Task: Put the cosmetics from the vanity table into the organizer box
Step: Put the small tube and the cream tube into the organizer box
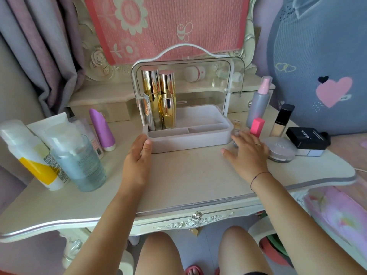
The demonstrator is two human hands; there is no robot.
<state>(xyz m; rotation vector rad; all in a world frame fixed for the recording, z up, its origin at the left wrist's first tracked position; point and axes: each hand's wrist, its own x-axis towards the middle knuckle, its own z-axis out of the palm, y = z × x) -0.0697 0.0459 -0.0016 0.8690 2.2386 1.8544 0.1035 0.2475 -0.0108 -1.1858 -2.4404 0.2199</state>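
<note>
resting open and empty-handed, the left hand (139, 155) touches the box's (190, 139) front left corner; the right hand (248, 153) lies flat, holding nothing, beside its right end. two gold bottles (158, 100) already stand inside. nearest the right hand are the upright pink lipstick (257, 127) and powder jar (280, 148). a black carton (306, 138) reads "lamela".

At frame centre, the organizer box (190, 135) holds two gold bottles (158, 100). The left hand (139, 157) touches its lower-left corner; the right hand (248, 153) lies flat, perhaps brushing a pink lipstick (257, 127).
</note>
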